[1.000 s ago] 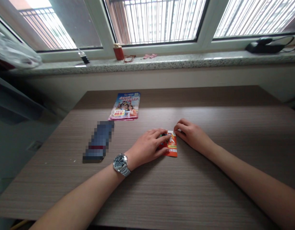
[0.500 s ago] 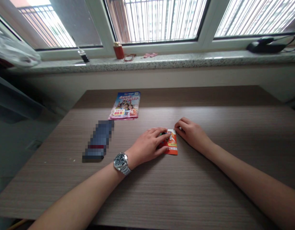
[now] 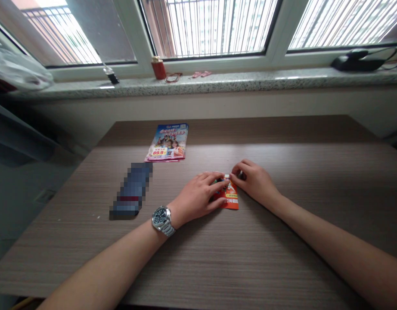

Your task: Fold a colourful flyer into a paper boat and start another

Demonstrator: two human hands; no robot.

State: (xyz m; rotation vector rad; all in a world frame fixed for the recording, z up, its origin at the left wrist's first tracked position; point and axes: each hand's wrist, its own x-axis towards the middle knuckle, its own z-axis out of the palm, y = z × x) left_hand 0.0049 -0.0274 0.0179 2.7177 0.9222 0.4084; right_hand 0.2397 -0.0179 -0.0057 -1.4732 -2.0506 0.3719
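Observation:
A small orange-red printed leaflet [image 3: 232, 201] lies on the table in front of me. My left hand [image 3: 203, 193] rests flat across its left part, fingers spread, covering much of the print. At the leaflet's far right corner, my right hand [image 3: 246, 175] has thumb and forefinger pinched together on the edge. The corner itself is partly hidden by those fingertips. A silver wristwatch [image 3: 162, 219] is on my left wrist.
Farther back on the wooden table [image 3: 298, 172] lies a stack of colourful flyers [image 3: 169, 142]. A pixelated dark, oblong object [image 3: 130, 191] is left of my hand. The stone windowsill [image 3: 250, 79] holds a red bottle [image 3: 158, 68] and a black device [image 3: 358, 61].
My right hand has shifted slightly left, bringing its pinched fingertips over the leaflet's far right corner. My left hand stays on the leaflet.

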